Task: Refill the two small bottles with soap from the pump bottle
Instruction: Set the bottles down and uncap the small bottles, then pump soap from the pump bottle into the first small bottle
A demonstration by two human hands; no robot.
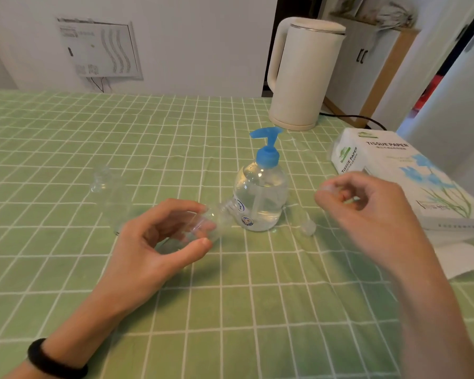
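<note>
Left grip (159,236) around tilted small bottle (203,225).

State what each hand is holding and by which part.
Left hand grips a small clear bottle around its body, neck pointing toward the pump bottle. Right hand pinches something small, too blurred to identify.

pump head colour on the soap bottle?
Blue; the pump head sits on a clear pump bottle. Head view, the only one.
</note>
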